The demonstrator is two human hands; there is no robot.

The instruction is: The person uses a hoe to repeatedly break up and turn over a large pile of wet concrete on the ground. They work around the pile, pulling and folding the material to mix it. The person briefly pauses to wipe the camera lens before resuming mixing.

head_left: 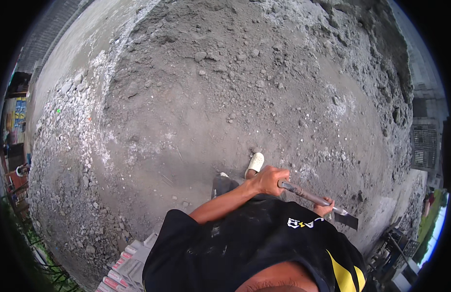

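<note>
A shovel (pixel 305 193) lies slantwise across the front of my body, its dark flat blade (pixel 347 222) out to the right. My left hand (pixel 270 180) is closed round the top end of its handle. Farther down the shaft, near the blade, my right hand (pixel 324 207) grips it with curled fingers; my dark shirt hides most of that arm. The blade looks bare and is held off the ground. Beneath me, one foot in a pale clog (pixel 256 161) stands on grey, sandy ground (pixel 196 131).
Loose grey sand and lumps (pixel 264 58) rise ahead into a heap with a broken edge at the far right. Pale gravel (pixel 69 107) runs along the left. Stacked printed bags (pixel 122 270) lie behind me, lower left. A metal grille (pixel 425 146) and dark machinery (pixel 398 248) stand at right.
</note>
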